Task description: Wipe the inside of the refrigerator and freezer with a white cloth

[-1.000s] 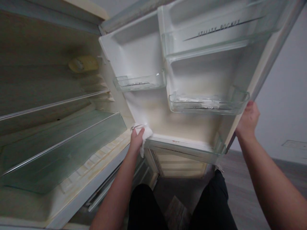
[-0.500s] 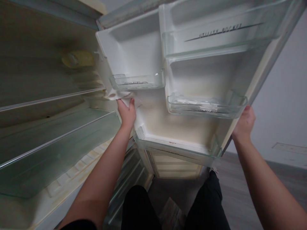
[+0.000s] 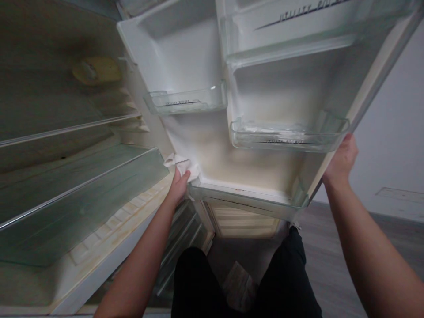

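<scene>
An open refrigerator door [image 3: 212,141] fills the middle of the view, its white inner side facing me. My left hand [image 3: 179,187] is closed on a crumpled white cloth [image 3: 182,165], pressed to the hinge-side edge of the door near its bottom shelf [image 3: 251,202]. At the opposite edge, my right hand [image 3: 342,161] grips the door's rim, its fingers partly hidden behind it. Clear door pockets [image 3: 288,139] lie between the two hands, one of them [image 3: 188,104] above my left hand.
The fridge compartment on the left has a glass shelf [image 3: 66,132], a greenish clear drawer [image 3: 82,203] and a yellowish lamp cover [image 3: 97,70]. Below stands a second open door [image 3: 245,221]. A flat piece [image 3: 240,285] lies on the floor between my legs. A wall [image 3: 397,145] is at right.
My left hand has slid down the hinge-side edge with the cloth, from beneath the small pocket to the bottom shelf's corner. My right hand stays on the door's rim. The view has shifted slightly.
</scene>
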Demonstrator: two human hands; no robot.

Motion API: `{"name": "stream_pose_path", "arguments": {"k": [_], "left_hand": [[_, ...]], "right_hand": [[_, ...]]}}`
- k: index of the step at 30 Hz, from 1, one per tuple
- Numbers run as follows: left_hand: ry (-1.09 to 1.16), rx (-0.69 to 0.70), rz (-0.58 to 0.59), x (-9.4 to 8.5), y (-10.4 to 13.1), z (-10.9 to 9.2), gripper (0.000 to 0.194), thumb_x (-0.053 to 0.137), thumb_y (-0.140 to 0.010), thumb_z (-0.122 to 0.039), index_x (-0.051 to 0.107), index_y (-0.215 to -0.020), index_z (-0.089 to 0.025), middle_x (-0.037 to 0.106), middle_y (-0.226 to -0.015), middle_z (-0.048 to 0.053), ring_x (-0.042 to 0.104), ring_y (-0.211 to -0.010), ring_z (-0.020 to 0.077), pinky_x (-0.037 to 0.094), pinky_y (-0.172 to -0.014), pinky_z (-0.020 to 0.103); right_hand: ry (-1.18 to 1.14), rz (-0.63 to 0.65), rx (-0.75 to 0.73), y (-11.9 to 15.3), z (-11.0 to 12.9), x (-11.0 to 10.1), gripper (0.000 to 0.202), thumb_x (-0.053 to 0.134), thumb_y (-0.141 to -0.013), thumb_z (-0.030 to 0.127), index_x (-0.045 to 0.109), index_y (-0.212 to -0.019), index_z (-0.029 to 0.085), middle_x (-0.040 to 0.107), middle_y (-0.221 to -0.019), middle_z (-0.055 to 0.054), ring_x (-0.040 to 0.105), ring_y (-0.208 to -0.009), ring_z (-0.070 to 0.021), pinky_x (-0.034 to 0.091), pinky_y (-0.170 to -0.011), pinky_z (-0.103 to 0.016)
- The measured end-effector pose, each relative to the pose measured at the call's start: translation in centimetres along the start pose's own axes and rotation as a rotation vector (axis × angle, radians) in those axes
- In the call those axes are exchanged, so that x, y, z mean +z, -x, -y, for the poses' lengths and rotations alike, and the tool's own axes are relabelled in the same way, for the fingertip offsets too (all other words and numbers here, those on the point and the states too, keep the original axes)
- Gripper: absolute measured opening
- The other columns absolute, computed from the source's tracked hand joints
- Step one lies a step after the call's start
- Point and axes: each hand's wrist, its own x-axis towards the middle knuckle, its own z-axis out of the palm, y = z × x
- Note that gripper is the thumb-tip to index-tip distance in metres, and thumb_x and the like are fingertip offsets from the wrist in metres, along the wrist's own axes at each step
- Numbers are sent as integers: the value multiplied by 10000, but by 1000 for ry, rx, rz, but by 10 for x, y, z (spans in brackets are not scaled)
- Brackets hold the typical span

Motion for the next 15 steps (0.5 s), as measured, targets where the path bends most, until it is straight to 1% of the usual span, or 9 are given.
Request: {"name": "stream_pose_path", "arguments": {"k": [2, 5, 6, 8, 10, 11, 12, 14, 15], "left_hand": [[20, -88, -30, -2, 16, 10, 690, 645, -858, -595, 532, -1449, -257, 633, -1441, 98, 592, -1348, 299, 415, -1182, 481], [32, -145, -95, 3, 42, 13, 699, 575, -906, -611, 467, -1509, -275, 554, -1534, 76, 489, -1448, 270, 329, -1240, 426], [27, -137, -112, 7, 52, 13, 702, 558, -921, -610, 444, -1525, -272, 498, -1582, 70, 423, -1495, 256, 275, -1265, 403], [6, -87, -133, 20, 77, 14, 697, 517, -948, -608, 410, -1544, -262, 352, -1674, 57, 236, -1580, 232, 133, -1301, 386], [-35, 1, -113, 39, 107, 18, 675, 463, -969, -612, 421, -1536, -249, 238, -1717, 62, 45, -1613, 238, -13, -1302, 431], [-33, 9, -76, 51, 123, 20, 655, 457, -964, -623, 464, -1507, -257, 273, -1704, 70, 43, -1613, 255, -27, -1298, 466], [-29, 17, -29, 63, 139, 21, 634, 486, -944, -631, 528, -1458, -263, 359, -1663, 92, 116, -1605, 286, 14, -1299, 507], [-26, 57, 90, 88, 167, 19, 567, 632, -863, -608, 654, -1328, -285, 542, -1531, 112, 309, -1548, 337, 128, -1293, 547], [-32, 97, 205, 101, 177, 15, 485, 722, -809, -553, 723, -1222, -300, 635, -1429, 111, 418, -1488, 354, 185, -1286, 545]], "right_hand": [[7, -6, 7, 0, 1, 1, 679, 327, -889, 872, 446, -757, 216, 445, -707, 38, 417, -674, -142, 373, -697, -329], [-4, -5, 23, 1, 3, 1, 696, 342, -871, 886, 470, -778, 208, 470, -737, 30, 453, -695, -149, 409, -726, -337], [-5, -6, 26, 1, 3, 1, 698, 346, -869, 887, 474, -779, 206, 472, -736, 29, 457, -698, -151, 415, -733, -338], [-1, -13, 26, 1, 1, 0, 697, 352, -867, 886, 470, -770, 206, 462, -720, 32, 446, -692, -149, 411, -728, -337], [2, -15, 22, 0, 0, 0, 693, 348, -871, 882, 468, -765, 208, 460, -714, 33, 434, -689, -145, 400, -720, -332], [-1, -11, 20, 0, -1, 0, 689, 350, -873, 879, 470, -768, 209, 462, -717, 33, 434, -691, -145, 399, -723, -330], [-10, -6, 20, 0, -2, 0, 683, 358, -874, 875, 471, -771, 210, 465, -721, 34, 437, -695, -144, 402, -729, -330], [-20, 2, 24, 0, -2, -1, 671, 368, -881, 866, 465, -768, 211, 461, -724, 38, 444, -702, -141, 411, -751, -331], [-16, 4, 26, 0, -2, -1, 670, 366, -884, 864, 463, -766, 211, 456, -723, 40, 443, -705, -140, 413, -760, -331]]}}
